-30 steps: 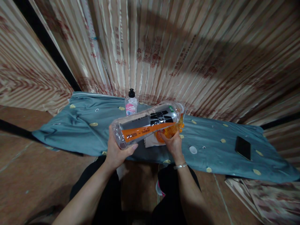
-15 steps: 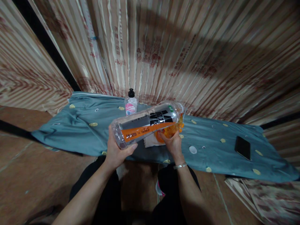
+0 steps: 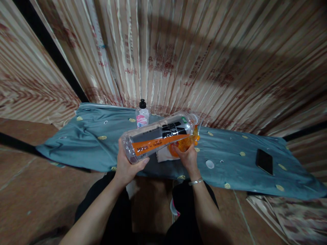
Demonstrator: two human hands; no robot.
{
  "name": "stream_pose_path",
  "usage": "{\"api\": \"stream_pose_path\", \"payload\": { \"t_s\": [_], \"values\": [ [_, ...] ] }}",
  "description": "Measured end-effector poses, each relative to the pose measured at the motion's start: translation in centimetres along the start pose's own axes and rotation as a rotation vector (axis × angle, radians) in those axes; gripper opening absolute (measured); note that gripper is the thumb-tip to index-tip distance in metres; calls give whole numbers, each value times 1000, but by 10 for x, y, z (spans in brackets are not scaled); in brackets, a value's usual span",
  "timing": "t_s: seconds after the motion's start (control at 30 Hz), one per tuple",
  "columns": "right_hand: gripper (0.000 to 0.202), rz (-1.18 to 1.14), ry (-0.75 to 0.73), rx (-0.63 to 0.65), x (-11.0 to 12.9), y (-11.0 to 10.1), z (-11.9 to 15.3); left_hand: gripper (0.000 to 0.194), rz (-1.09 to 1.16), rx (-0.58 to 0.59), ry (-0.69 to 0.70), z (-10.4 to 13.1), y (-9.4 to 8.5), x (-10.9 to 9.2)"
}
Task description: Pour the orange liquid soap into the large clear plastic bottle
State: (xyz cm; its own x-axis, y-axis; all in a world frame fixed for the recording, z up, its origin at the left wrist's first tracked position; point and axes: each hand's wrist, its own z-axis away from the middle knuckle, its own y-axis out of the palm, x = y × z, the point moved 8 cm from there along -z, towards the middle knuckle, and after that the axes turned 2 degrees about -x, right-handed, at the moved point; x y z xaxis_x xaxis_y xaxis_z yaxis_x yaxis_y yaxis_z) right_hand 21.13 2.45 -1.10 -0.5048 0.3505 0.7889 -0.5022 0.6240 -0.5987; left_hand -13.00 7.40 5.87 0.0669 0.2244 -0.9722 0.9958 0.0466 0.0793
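Observation:
My left hand point(image 3: 129, 166) is wrapped around the base end of a large clear plastic bottle point(image 3: 158, 134) with an orange and black label. The bottle lies tilted, its neck up and to the right. My right hand point(image 3: 188, 157) is closed on an orange see-through container point(image 3: 185, 143) just below the bottle's neck end. The large bottle covers part of the container, so its full shape is hidden. Whether the two touch I cannot tell. Beneath them a white cloth or paper point(image 3: 163, 156) lies on the blue-green cover.
A clear bottle with a black cap and pink label point(image 3: 142, 117) stands behind the large bottle. On the patterned blue-green cover point(image 3: 102, 154) are a white round disc point(image 3: 209, 164) and a black phone point(image 3: 264, 161) to the right. A striped curtain point(image 3: 163, 51) hangs along the back.
Both hands keep their grips. The large bottle and the orange container have barely moved; the view has shifted very slightly.

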Motion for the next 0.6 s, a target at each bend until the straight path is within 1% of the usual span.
{"api": "stream_pose_path", "payload": {
  "t_s": [0.13, 0.27, 0.4, 0.6],
  "values": [
    [97, -37, -15, -4, 3, 0, 2, 103, 13, 9, -4, 0, 2, 2],
    [92, -66, -7, 5, 4, 1, 3, 106, 15, 7, -17, 0, 4, 4],
    [92, -32, 16, 11, 1, 1, 1, 105, 39, -1, -31, 1, 4, 5],
    [93, -11, 12, 19, -1, 1, -1, 103, 17, -20, -28, 1, 1, 5]
  ]
}}
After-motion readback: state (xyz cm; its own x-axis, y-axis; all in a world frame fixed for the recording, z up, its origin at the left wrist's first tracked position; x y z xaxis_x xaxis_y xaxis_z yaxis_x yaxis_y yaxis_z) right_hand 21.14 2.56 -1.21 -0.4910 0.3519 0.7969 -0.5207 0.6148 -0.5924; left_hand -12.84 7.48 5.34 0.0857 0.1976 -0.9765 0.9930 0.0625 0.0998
